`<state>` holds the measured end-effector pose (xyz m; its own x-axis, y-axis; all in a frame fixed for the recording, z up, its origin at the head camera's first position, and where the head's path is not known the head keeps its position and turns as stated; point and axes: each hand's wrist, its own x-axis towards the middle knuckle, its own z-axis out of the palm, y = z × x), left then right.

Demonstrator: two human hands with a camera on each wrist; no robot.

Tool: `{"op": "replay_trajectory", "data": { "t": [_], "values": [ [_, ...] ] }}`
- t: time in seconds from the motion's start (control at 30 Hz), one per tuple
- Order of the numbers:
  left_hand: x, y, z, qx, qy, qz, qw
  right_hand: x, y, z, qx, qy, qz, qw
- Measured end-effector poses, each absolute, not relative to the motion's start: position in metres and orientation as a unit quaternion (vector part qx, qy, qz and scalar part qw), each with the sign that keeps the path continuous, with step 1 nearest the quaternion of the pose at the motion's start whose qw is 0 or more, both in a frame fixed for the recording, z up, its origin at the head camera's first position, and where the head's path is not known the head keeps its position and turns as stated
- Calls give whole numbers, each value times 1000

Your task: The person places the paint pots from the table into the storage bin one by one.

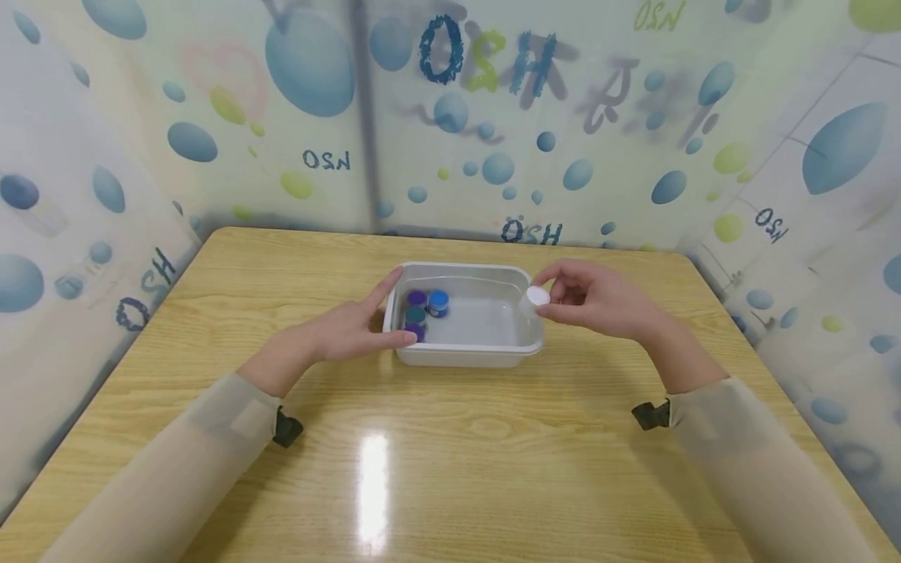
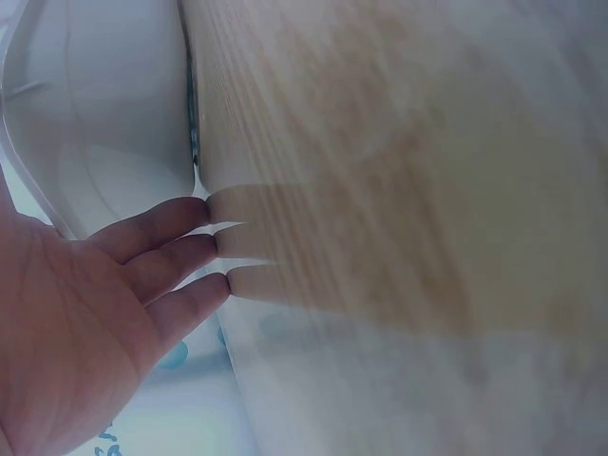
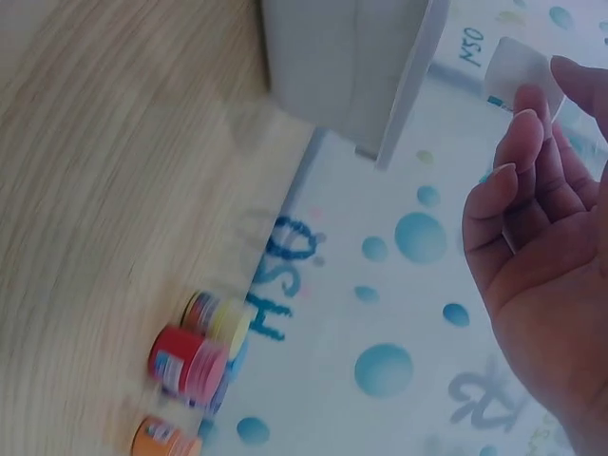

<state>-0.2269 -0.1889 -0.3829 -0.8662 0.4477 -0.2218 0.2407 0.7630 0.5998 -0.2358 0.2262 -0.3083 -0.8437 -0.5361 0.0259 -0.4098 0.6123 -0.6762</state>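
Note:
A light grey plastic tub [image 1: 464, 356] stands on the table. Small jars with purple [image 1: 418, 298], blue [image 1: 439, 302] and dark green [image 1: 415, 315] lids are in its left end, another purple one partly behind the left thumb. My left hand [image 1: 341, 330] spans the tub's left end, thumb over the near rim and index finger at the far corner. In the left wrist view its other fingers [image 2: 166, 261] are straight, tips at the tabletop. Over the tub's right rim, my right hand [image 1: 598, 301] pinches a small white-lidded jar [image 1: 538, 295] between thumb and fingers.
The right wrist view shows several jars on the table, among them yellow [image 3: 218, 321], red [image 3: 187, 364] and orange [image 3: 163, 439] ones; the head view does not show them. A wood-grain table [image 1: 479, 453] lies beneath, with patterned walls [image 1: 493, 188] around its far and side edges.

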Motion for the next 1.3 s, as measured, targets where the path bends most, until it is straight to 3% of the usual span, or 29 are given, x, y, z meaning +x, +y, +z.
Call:
{"op": "replay_trajectory", "data": {
  "t": [0.63, 1.3],
  "values": [
    [-227, -189, -383, 182, 924, 289, 175, -263, 145, -335, -325, 874, -347, 104],
    [-226, -189, -383, 188, 922, 289, 177, -285, 99, -363, -329, 867, -335, 168]
  ]
}}
